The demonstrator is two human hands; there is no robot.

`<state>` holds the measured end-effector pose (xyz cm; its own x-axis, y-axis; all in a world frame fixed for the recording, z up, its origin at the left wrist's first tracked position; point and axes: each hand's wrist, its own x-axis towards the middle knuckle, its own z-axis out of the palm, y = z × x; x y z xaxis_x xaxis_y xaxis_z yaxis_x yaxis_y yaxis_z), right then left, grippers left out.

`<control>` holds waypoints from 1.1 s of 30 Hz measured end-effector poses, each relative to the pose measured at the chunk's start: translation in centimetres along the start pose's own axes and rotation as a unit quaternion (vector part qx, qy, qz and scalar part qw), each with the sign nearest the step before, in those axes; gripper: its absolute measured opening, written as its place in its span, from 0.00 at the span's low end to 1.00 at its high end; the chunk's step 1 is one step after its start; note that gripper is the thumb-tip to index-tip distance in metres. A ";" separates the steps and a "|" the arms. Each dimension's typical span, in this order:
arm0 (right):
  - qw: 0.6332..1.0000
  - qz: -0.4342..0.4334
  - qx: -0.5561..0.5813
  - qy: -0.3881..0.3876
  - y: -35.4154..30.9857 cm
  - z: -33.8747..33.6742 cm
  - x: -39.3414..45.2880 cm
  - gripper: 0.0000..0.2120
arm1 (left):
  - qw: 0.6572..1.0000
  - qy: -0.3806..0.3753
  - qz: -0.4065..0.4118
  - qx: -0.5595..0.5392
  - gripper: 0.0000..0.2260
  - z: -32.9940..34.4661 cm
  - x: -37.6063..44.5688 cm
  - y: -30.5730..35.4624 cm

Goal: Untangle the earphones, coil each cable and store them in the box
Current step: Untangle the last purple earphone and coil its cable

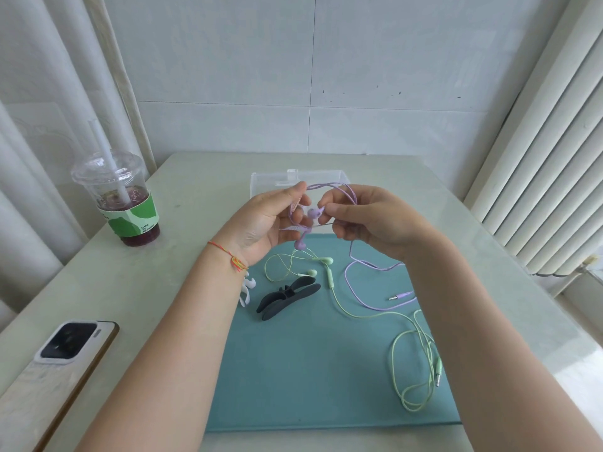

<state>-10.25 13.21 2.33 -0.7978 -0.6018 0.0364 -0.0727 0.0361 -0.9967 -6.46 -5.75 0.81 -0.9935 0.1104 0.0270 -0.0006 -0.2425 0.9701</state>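
Head view, looking down over the table (182,177): both hands are up above the far edge of the teal mat (293,370), working the purple earphones (311,216). The left hand (270,220) is palm-in, fingers curled around a loop of the purple cable, with one purple earbud dangling just below it. The right hand (365,216) pinches the cable between thumb and fingers right beside the other earbud, and a loop arcs over the top between the two hands. From the right hand the purple cable drops to the mat, curls round on the right side and ends in its plug (401,295).

The green earphones (329,272) lie flat on the mat, earbuds near the middle, cable trailing to the near right into loose loops, its plug at the mat's right edge. Just left of those buds sits a dark cable clip (287,298), and a white clip (246,288) peeks out beside the left wrist, which wears a red-and-yellow string bracelet (235,259).

The clear box (270,184) stands at the far side, just behind the hands. Far left, an iced drink cup (124,203) with a straw; near left, a phone (58,360) lies face down.
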 end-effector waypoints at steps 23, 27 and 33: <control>0.948 0.058 -0.313 -0.002 0.2 1.2 -0.1 0.01 | 0.992 0.056 0.079 -0.075 0.11 1.1 -0.1 0.7; 0.940 0.081 -0.328 -0.047 0.9 2.5 0.1 0.04 | 0.991 0.040 0.081 -0.100 0.11 1.4 -0.2 0.8; 0.938 0.070 -0.340 0.018 1.6 2.2 0.7 0.05 | 0.991 0.071 0.076 -0.085 0.11 0.9 0.2 0.5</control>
<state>-9.54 11.09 0.60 -0.8473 -0.5255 -0.0767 -0.3198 0.6203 -0.7162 -6.58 -4.95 1.48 -0.9897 -0.0741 0.1229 0.1425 -0.4065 0.9025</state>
